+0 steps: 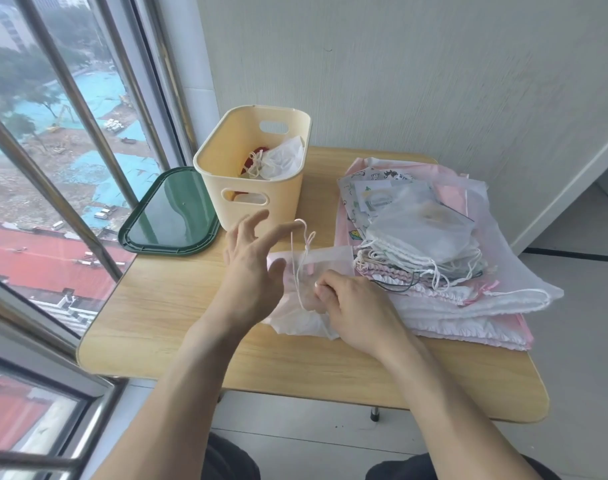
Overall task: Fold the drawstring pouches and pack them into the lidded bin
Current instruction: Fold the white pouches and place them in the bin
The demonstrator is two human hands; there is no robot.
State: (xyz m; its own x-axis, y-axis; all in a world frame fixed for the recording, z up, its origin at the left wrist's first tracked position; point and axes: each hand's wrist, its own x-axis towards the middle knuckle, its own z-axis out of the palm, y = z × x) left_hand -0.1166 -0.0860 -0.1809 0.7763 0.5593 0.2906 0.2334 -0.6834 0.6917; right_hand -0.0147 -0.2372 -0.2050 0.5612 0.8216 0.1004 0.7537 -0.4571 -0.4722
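A sheer white drawstring pouch (326,259) lies on the wooden table (164,306) in front of the cream bin (250,202). My right hand (354,306) pinches the pouch's gathered end, fingers curled. Its white cord (304,244) loops upward over the fingertip of my left hand (252,268), which hovers above the pouch with fingers spread. The bin stands uncovered and holds a few packed pouches, one white and one red. Its dark green lid (171,216) lies flat to the left of it.
A pile of unfolded pouches (434,251), pink, white and printed, covers the table's right half, with cords trailing at its front. A window with metal bars (70,188) runs along the left edge. A grey wall stands behind the table.
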